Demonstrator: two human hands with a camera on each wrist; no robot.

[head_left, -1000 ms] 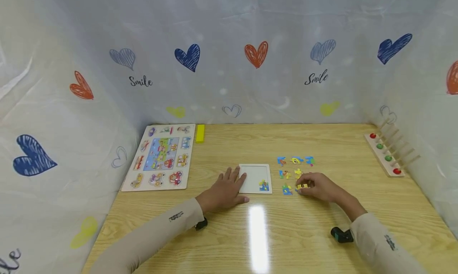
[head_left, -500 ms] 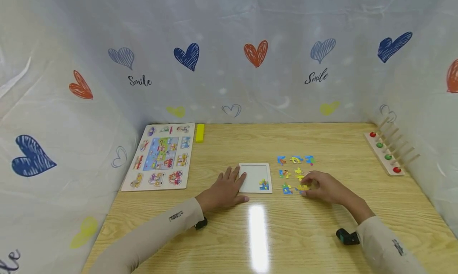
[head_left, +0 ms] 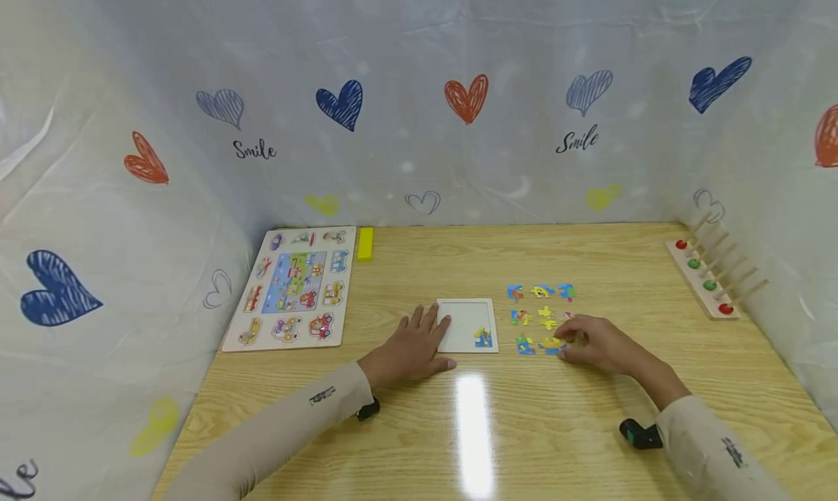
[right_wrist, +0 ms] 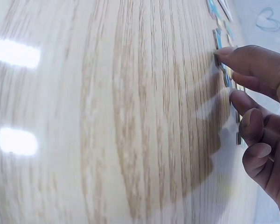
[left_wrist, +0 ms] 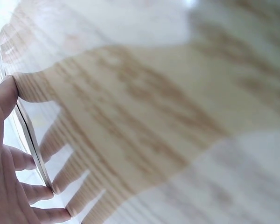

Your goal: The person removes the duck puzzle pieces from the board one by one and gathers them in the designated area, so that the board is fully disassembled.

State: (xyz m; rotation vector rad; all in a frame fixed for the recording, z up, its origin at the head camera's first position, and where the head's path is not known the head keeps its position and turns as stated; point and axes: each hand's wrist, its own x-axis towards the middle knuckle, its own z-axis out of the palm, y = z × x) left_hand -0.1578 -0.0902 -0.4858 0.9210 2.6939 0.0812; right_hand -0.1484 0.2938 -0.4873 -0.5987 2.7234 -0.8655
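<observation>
My left hand (head_left: 412, 347) lies with its fingers spread along the left edge of a square white puzzle tray (head_left: 463, 300). Joined jigsaw pieces (head_left: 483, 337) in blue and yellow sit in the tray's lower right corner. To the right of the tray, my right hand (head_left: 596, 345) pinches the right end of a yellow and blue jigsaw piece (head_left: 550, 345), low at the tabletop. The right wrist view has the thumb (right_wrist: 228, 55) against the edge of a jigsaw piece (right_wrist: 219, 39). Several loose pieces are laid out in rows, including a yellow jigsaw piece (head_left: 546, 312).
On the left lies a vehicle puzzle board (head_left: 343, 297), with a yellow block (head_left: 365, 244) beside its top corner. A pegged wooden rack (head_left: 703, 283) with red and green beads stands at the right edge. Patterned curtains (head_left: 419, 145) surround the wooden table (head_left: 524, 428).
My right hand has shifted slightly right, turning the yellow and blue jigsaw piece and bringing it down into the lower row. My left hand stays in place.
</observation>
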